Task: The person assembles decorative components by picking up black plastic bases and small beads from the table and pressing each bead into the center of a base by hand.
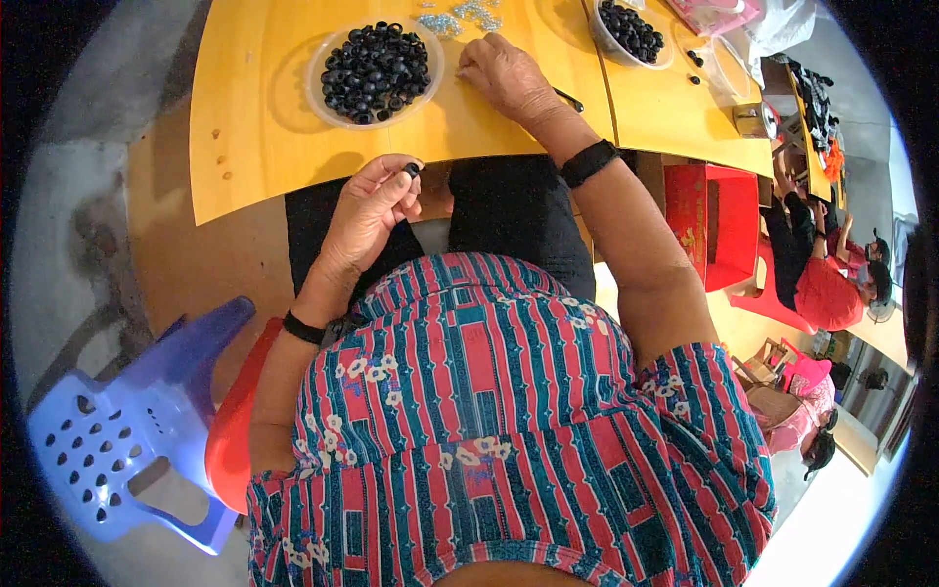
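Observation:
My left hand is at the table's near edge, above my lap. Its thumb and forefinger pinch a small black round part that looks like a ring or cap. My right hand is over the yellow table, fingers drawn together and pointing left; what they pinch, if anything, is too small to make out. Between the hands and to the left stands a clear round bowl heaped with black round parts of that kind. Just beyond my right hand lie small pale-blue pieces in loose piles.
A thin black tool lies beside my right wrist. Another tub of black parts stands far right, near a few loose ones. A red box is below the table at right. A blue plastic chair stands left. Other people sit far right.

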`<state>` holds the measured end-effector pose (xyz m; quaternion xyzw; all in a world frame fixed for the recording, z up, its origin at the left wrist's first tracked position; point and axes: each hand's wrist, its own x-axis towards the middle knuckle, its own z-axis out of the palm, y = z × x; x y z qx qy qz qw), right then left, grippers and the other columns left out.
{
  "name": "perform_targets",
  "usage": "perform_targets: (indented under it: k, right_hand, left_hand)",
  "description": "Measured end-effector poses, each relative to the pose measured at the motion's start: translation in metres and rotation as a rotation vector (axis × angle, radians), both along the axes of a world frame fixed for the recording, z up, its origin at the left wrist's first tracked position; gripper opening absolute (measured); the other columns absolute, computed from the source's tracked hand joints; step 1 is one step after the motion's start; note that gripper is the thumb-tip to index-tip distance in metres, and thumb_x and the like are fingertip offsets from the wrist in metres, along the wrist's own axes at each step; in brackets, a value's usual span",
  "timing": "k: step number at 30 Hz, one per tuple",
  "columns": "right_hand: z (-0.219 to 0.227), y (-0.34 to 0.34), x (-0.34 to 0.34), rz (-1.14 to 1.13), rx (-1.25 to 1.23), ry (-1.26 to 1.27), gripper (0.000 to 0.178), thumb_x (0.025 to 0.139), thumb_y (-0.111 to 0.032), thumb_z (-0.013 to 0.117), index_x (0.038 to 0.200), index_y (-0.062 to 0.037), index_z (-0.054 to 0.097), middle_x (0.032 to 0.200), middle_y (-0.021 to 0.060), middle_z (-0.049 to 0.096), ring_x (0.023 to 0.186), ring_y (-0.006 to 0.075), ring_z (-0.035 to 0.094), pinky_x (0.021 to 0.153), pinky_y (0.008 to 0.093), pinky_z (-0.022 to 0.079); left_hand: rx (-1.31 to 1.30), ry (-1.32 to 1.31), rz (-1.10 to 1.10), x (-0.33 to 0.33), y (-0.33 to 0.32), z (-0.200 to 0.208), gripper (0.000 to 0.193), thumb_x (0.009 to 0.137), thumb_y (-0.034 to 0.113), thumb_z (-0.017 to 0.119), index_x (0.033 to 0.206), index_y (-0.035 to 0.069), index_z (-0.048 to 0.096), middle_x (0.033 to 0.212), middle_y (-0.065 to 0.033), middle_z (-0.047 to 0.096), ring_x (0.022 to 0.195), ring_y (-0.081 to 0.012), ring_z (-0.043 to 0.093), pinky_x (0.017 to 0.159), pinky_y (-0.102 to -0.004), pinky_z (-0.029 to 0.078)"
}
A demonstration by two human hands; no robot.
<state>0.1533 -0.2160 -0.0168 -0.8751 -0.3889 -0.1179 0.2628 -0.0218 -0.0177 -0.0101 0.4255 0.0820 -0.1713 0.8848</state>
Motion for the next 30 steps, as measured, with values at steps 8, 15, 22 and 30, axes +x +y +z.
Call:
perform_targets:
  k: [8,15,22,30]
  right_hand:
    - [-0.001,-0.007,0.008,-0.209,0.419,0.445,0.014,0.078,-0.014,0.065,0.085,-0.002,0.06,0.067,0.0054,0.058,0.056,0.0144,0.051,0.056,0.0289,0.044]
    - [0.008,-0.006,0.002,-0.321,0.309,0.411,0.015,0.076,-0.014,0.066,0.088,-0.0058,0.065,0.073,0.0047,0.063,0.063,0.0098,0.057,0.061,0.024,0.047]
    - [0.004,0.009,-0.001,-0.204,0.288,0.236,0.021,0.074,-0.013,0.064,0.094,-0.0085,0.066,0.077,0.0084,0.063,0.066,0.0186,0.061,0.063,0.029,0.049]
    - [-0.003,0.031,-0.002,-0.172,0.043,0.121,0.025,0.073,-0.028,0.065,0.094,-0.0143,0.066,0.081,0.0129,0.06,0.076,0.0316,0.059,0.07,0.0396,0.048]
  left_hand:
    - [-0.008,0.0,0.012,-0.001,0.003,-0.001,0.021,0.088,0.017,0.057,0.105,0.005,0.056,0.08,0.0004,0.054,0.069,-0.0076,0.049,0.066,-0.0242,0.046]
    - [-0.025,-0.016,-0.001,-0.003,0.006,-0.006,0.023,0.088,0.017,0.057,0.107,0.005,0.055,0.082,-0.0011,0.055,0.07,-0.0086,0.05,0.068,-0.0251,0.047]
    - [-0.01,-0.029,0.008,-0.001,0.008,-0.002,0.024,0.089,0.018,0.054,0.109,0.005,0.054,0.086,-0.0029,0.054,0.072,-0.0105,0.048,0.07,-0.0269,0.047]
    - [-0.011,-0.034,-0.006,0.001,0.006,-0.001,0.025,0.09,0.019,0.054,0.11,0.005,0.053,0.087,-0.0026,0.052,0.074,-0.0113,0.048,0.069,-0.0273,0.046]
